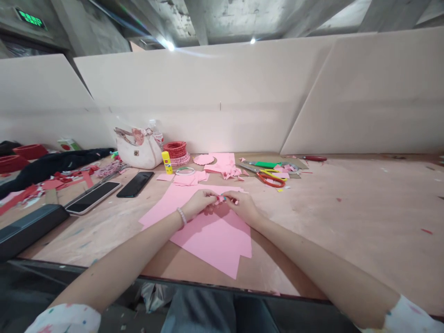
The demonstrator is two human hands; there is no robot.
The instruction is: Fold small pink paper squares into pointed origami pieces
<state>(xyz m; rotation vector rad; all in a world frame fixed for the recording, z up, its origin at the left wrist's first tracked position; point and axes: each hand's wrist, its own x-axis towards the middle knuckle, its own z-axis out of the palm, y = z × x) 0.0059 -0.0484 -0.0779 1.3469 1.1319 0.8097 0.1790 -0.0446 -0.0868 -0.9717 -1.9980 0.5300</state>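
Note:
My left hand [197, 205] and my right hand [243, 206] meet over the table, and their fingertips pinch a small folded piece of pink paper [220, 200] between them. Most of that piece is hidden by my fingers. Below my hands lie overlapping large sheets of pink paper [211, 240], with my wrists just above them. A beaded bracelet [181, 216] circles my left wrist.
Farther along the wooden table [347, 222] are pink paper cut-outs [203, 159], a yellow glue stick [167, 162], orange-handled scissors [271, 180], two phones [93, 197], a white handbag [137, 149] and red paper scraps [58, 182].

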